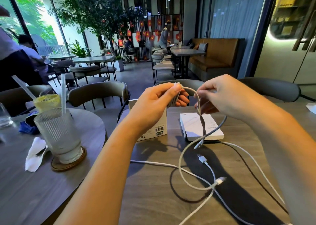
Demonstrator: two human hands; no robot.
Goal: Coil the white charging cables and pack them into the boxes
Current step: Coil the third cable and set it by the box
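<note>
White charging cable (pixel 198 103) is up in the air betw. both hands, above the worktop (pixel 153 199): left hand (pixel 159 98) pinches a bundle of finished loops, thumb on top, prob. so the turns can't spring apart; right hand (pixel 220 98) has fingers curled round the next stretch, feeding it w/ a twist toward the bundle. The tail hangs down, its small plug (pixel 196 146) dangling just over the worktop, so little slack looks left on this one. Two boxes sit just behind: upright box (pixel 159 122) w/ barcode, partly hidden by the left wrist, and flat box (pixel 200 125), both near enough for packing. A second cable (pixel 193 171) sprawls loose on the worktop, USB end (pixel 201 158) free, not yet coiled. Ribbed glass (pixel 58 132) w/ straw stands well apart, left, on another table.
</note>
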